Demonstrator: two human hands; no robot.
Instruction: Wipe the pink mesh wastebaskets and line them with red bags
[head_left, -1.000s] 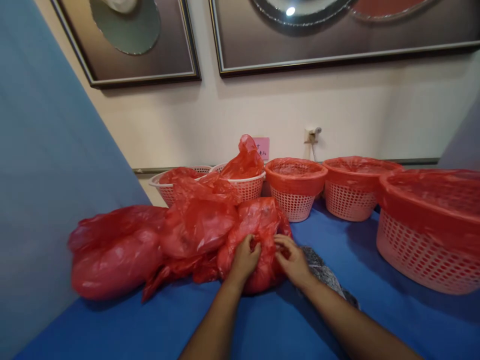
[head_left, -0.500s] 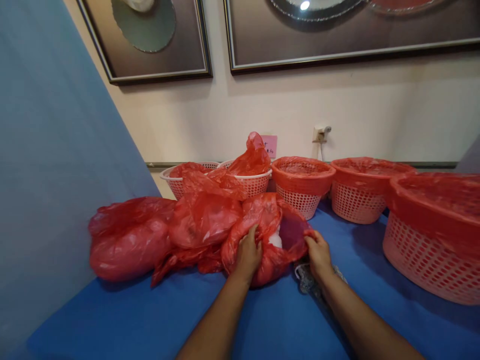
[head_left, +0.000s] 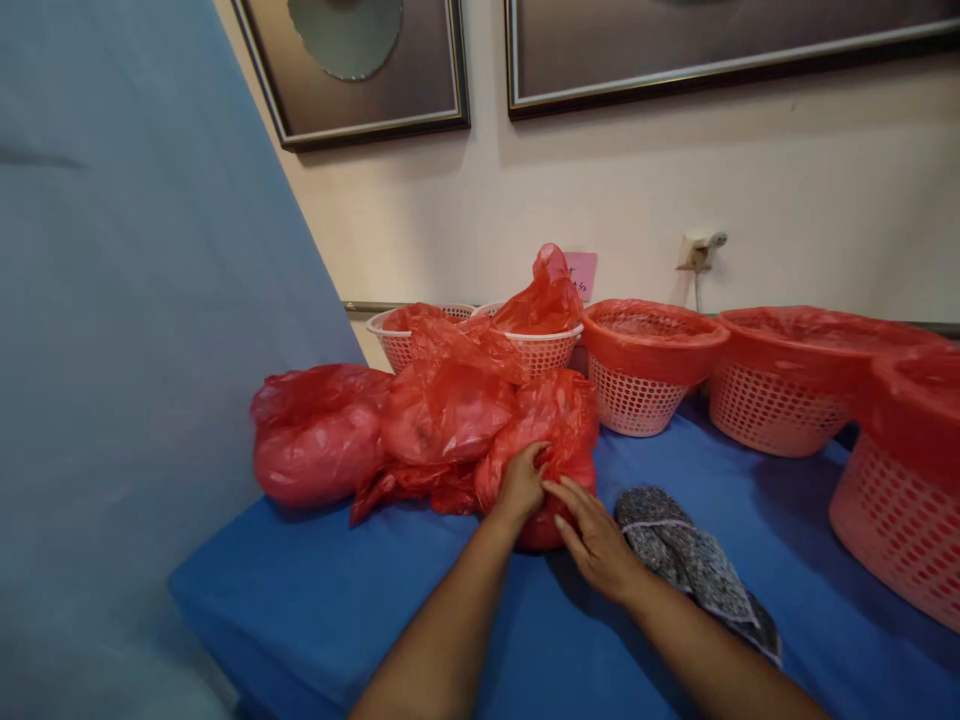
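A full red plastic bag (head_left: 551, 415) sits on the blue-covered table, its mouth now folded over. My left hand (head_left: 522, 484) is closed on the near side of this bag, thumb and fingers gripping the film. Just to its right, my right hand (head_left: 596, 535) rests against the bag with its fingers stretched and apart. Two more filled red bags lie to the left: a middle bag (head_left: 442, 415) and a far-left bag (head_left: 319, 440). Beside my right forearm lies a grey speckled knit bundle (head_left: 686, 555) with pale edging, possibly gloves.
Behind the bags stand two white mesh baskets (head_left: 544, 350) holding red plastic. To the right are pink baskets lined with red bags: one basket (head_left: 630, 395), another (head_left: 776, 405) and a nearer one (head_left: 900, 510). A blue curtain (head_left: 135, 350) hangs at the left.
My right hand has moved left from the bag's outspread edge to its front, and the opening that showed white and purple contents is covered. The knit bundle is more visible. The view has shifted.
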